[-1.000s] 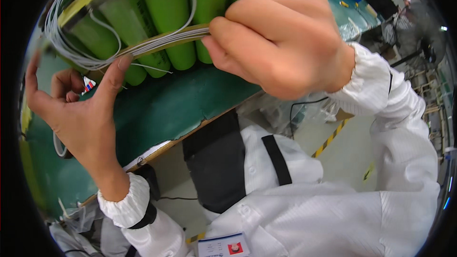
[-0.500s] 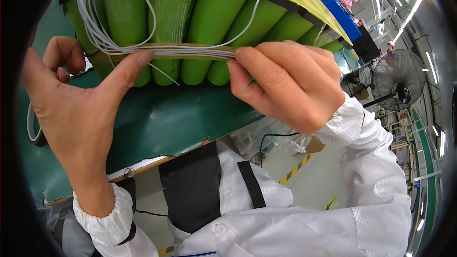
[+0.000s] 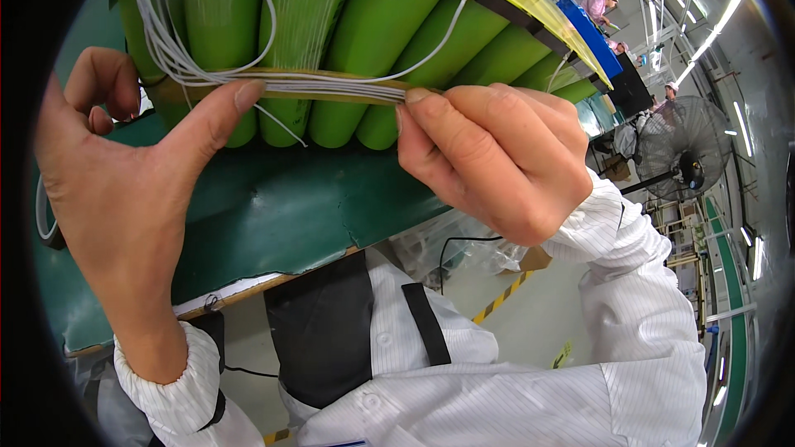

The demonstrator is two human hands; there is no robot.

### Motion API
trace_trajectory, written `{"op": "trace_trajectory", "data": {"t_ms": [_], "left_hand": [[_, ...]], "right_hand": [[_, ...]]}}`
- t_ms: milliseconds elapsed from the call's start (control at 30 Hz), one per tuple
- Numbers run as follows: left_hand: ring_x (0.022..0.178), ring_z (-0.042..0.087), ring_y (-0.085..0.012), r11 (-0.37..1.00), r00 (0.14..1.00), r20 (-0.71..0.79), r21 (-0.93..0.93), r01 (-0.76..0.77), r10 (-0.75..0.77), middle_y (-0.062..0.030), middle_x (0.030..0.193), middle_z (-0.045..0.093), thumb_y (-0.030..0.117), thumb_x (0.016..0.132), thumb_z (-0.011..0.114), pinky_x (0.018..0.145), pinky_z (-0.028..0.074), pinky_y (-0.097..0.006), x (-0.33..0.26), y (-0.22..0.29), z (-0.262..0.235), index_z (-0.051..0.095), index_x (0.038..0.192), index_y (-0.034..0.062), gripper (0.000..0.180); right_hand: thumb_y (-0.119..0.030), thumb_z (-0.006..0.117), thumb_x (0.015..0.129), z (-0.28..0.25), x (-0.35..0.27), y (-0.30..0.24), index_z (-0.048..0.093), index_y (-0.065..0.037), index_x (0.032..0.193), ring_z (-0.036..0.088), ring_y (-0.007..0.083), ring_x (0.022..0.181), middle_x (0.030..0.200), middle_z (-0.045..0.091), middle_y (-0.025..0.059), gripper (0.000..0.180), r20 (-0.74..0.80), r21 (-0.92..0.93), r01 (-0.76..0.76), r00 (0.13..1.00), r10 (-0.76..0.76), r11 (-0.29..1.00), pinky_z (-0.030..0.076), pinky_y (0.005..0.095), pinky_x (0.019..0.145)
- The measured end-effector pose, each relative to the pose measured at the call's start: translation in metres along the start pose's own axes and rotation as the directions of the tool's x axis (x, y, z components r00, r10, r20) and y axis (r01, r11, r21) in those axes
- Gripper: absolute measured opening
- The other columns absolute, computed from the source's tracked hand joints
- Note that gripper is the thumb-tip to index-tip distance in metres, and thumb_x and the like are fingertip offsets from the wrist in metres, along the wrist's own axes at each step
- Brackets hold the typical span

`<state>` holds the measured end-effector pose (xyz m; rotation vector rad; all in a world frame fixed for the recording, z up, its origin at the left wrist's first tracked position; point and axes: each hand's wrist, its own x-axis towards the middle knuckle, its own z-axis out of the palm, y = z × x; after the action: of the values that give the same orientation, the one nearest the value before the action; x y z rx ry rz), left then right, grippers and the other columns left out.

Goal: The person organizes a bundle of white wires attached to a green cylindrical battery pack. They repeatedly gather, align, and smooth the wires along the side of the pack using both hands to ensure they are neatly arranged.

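Note:
A row of green cylindrical cells [image 3: 373, 25] forms a battery pack, edged with a yellow sheet [image 3: 530, 2] at its far side. Thin grey wires [image 3: 339, 88] loop down from the pack's left and run together along an amber tape strip [image 3: 358, 98] across the cells. My left hand [image 3: 124, 186] presses its thumb on the bundle, with its curled fingers well apart from the thumb by the pack's left end. Between thumb and forefinger, my right hand [image 3: 505, 157] pinches the bundle's right part; the wire ends there are hidden. One loose wire end dangles below my left thumb.
The pack rests on a green mat [image 3: 298, 190] whose worn front edge lies near my body. A tape roll [image 3: 46, 215] lies at far left. Plastic bags and a cardboard box [image 3: 534, 260] are below the table. A large fan [image 3: 683, 149] and several people are farther right.
The view has shifted slightly. Both hands keep their places on the wires, with my left thumb still pressing and my right fingers still pinching.

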<state>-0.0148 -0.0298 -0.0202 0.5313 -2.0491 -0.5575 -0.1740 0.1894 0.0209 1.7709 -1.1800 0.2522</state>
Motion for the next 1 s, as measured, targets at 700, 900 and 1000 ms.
{"op": "trace_trajectory", "data": {"t_ms": [700, 900, 1000], "left_hand": [[0.077, 0.041, -0.0103, 0.96, 0.991, -0.099, -0.259, -0.109, 0.086, 0.0029, 0.08, 0.041, 0.012, 0.068, 0.094, 0.076, 0.034, -0.024, 0.001, 0.009, 0.005, 0.04, 0.149, 0.0111, 0.098], [0.077, 0.041, -0.0107, 0.953, 0.992, -0.088, -0.283, -0.11, 0.089, 0.0029, 0.08, 0.041, 0.013, 0.067, 0.094, 0.077, 0.034, -0.024, 0.001, 0.012, 0.006, 0.038, 0.15, 0.0119, 0.1], [0.077, 0.041, -0.0108, 0.954, 0.993, -0.087, -0.28, -0.105, 0.084, 0.0028, 0.08, 0.041, 0.013, 0.068, 0.094, 0.077, 0.034, -0.025, 0.0, 0.01, 0.005, 0.038, 0.15, 0.0119, 0.099]], "right_hand": [[0.002, 0.079, 0.068, 0.001, -0.001, -0.007, 0.07, 0.007, 0.088, 0.058, 0.0142, 0.053, 0.075, 0.06, 0.0067, 0.023, 0.015, 0.038, -0.118, 0.993, 0.117, 0.992, 0.046, 0.0259, 0.042], [-0.002, 0.088, 0.071, -0.012, 0.004, -0.009, 0.071, 0.004, 0.091, 0.064, 0.0177, 0.055, 0.076, 0.064, 0.0077, 0.026, 0.134, 0.044, -0.199, 0.972, 0.191, 0.979, 0.05, 0.0291, 0.045], [-0.003, 0.088, 0.071, -0.013, 0.01, -0.012, 0.072, 0.001, 0.088, 0.064, 0.0176, 0.054, 0.076, 0.065, 0.0066, 0.024, 0.162, 0.061, -0.298, 0.945, 0.285, 0.953, 0.05, 0.0293, 0.045]]}}
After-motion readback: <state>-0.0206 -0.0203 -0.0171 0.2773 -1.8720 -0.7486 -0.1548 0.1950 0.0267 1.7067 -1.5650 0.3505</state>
